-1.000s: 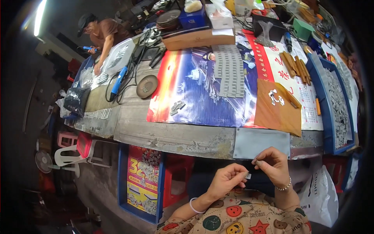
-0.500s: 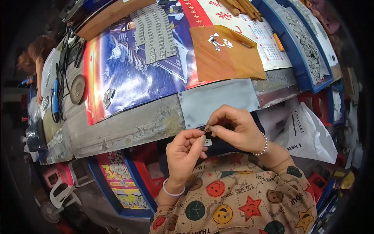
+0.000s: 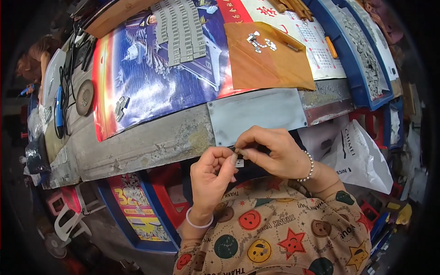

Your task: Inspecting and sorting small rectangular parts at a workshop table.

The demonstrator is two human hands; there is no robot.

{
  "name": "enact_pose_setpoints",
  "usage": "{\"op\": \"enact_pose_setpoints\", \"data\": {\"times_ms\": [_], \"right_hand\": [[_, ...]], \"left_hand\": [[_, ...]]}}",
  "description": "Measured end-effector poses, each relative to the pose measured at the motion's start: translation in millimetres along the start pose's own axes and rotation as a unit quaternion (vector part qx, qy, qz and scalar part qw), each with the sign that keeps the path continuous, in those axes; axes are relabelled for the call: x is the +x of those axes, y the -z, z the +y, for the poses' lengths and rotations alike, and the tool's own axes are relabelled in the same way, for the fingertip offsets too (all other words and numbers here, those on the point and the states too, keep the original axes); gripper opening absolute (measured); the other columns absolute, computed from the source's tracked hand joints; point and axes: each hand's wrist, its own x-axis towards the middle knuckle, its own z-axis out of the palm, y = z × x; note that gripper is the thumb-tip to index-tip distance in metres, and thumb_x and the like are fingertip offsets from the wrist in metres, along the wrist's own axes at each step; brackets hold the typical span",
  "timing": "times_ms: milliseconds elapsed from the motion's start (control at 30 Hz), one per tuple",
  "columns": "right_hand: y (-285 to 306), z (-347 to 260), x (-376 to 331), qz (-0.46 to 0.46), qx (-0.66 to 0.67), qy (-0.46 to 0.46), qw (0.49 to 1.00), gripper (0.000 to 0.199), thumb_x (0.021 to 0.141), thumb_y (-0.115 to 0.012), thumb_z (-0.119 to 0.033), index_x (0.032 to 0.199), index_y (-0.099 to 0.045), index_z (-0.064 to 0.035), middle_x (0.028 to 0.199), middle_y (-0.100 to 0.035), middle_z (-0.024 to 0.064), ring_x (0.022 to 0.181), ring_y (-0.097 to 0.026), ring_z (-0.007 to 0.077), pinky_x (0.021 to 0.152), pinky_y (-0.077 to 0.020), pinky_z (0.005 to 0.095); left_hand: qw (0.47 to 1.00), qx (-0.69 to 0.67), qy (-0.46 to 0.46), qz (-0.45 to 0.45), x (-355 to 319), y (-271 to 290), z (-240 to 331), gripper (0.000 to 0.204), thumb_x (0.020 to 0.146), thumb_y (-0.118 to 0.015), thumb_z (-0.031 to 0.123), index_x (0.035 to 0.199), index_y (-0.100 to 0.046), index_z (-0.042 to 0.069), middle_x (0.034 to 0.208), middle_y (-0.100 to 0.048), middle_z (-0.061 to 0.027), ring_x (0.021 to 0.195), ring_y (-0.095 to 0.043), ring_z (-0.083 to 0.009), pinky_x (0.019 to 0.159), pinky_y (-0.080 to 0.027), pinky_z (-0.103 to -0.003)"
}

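Note:
Above my lap, just off the table's front edge, my left hand [image 3: 207, 178] and my right hand [image 3: 277, 153] meet at the fingertips. Both are closed in a pinch. A small silvery-white piece with dark holes [image 3: 239, 163] shows at the left fingertips, partly covered by the fingers. Thumb and forefinger of the right hand press together right beside it; what they grip is too small and hidden to name. Behind the hands, a pale grey plate [image 3: 256, 112] lies at the table edge. Several small silvery pieces [image 3: 261, 42] rest on an amber sheet [image 3: 270, 68] beyond it.
Rows of grey flat parts [image 3: 183, 34] lie on a blue poster [image 3: 156, 87], with loose metal pieces [image 3: 121, 108] nearby. A blue bin of parts [image 3: 344, 57] stands at right beside an orange-handled tool [image 3: 331, 47]. At left are a round dish [image 3: 84, 97] and another person's arm [image 3: 45, 68].
The whole view has shifted slightly. My fingertips have drawn a little closer together, and the small silvery piece stays at the left fingertips.

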Motion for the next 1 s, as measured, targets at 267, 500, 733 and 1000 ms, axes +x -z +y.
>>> {"op": "enact_pose_setpoints", "data": {"times_ms": [267,500,733,1000], "right_hand": [[-2,0,3,-0.008,-0.014,0.009,1.0,0.015,0.084,-0.061,-0.001,0.098,-0.058,-0.0022,0.083,-0.064,0.0128,0.075,-0.065,0.0287,0.064,-0.0498,0.033],[-6,7,3,-0.008,0.156,-0.091,0.984,0.011,0.091,-0.059,-0.004,0.098,-0.058,0.0037,0.085,-0.066,0.0077,0.076,-0.065,0.0125,0.068,-0.0529,0.0252],[-10,9,4,-0.032,0.228,-0.128,0.965,0.012,0.093,-0.057,-0.007,0.1,-0.058,0.0027,0.089,-0.062,0.0047,0.08,-0.059,0.0083,0.071,-0.0489,0.0224],[-10,15,5,-0.03,0.213,-0.094,0.972,0.006,0.089,-0.058,-0.003,0.093,-0.056,0.0003,0.088,-0.059,0.0022,0.075,-0.053,0.0057,0.065,-0.045,0.0206]], "left_hand": [[1.0,0.024,-0.003,-0.009,1,1,-1,0.006,0.09,-0.061,0.004,0.091,-0.058,-0.002,0.067,-0.06,-0.0008,0.055,-0.053,-0.0022,0.048,-0.043,-0.016],[0.997,-0.075,0.0,-0.003,-1,0,-6,0.006,0.09,-0.059,0.004,0.092,-0.058,-0.001,0.068,-0.06,-0.0005,0.054,-0.053,-0.0026,0.048,-0.042,-0.016],[0.991,-0.116,-0.06,0.026,0,0,-12,0.006,0.09,-0.06,0.003,0.092,-0.057,-0.002,0.069,-0.06,-0.0016,0.054,-0.055,-0.0037,0.049,-0.044,-0.017],[0.995,0.002,-0.086,0.043,0,-7,-13,0.006,0.09,-0.058,0.002,0.094,-0.057,-0.003,0.071,-0.061,-0.005,0.053,-0.056,-0.0063,0.048,-0.046,-0.017]]}}
